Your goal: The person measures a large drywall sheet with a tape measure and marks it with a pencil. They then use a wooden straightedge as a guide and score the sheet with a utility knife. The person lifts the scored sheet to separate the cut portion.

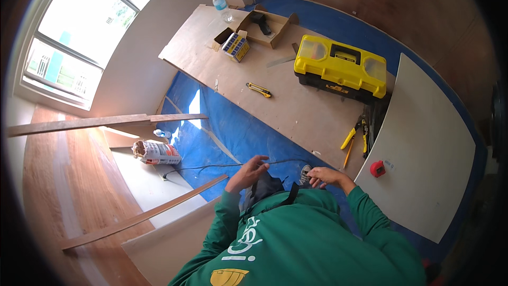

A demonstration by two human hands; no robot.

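Note:
My left hand [247, 173] hovers in front of my body, its fingers loosely bent and apart, with nothing seen in them. To its right, my right hand [324, 176] hangs with fingers slightly curled and apart, also holding nothing visible. Nearest to the right hand, a pencil [348, 156] and a yellow-handled hand tool [348, 136] lie at the table's near end. A red tape measure [377, 168] rests on a white panel [428, 148] at the right. Farther up the brown-topped table [301, 114] lies a yellow utility knife [259, 90].
A yellow and black toolbox [341, 66] sits on the table, beyond it a small box [235, 46], an open carton [272, 37] and a water bottle [222, 8]. Blue sheeting [185, 95] covers the floor. Wooden strips [148, 212], a cable [206, 166] and a torn bag [159, 152] lie left.

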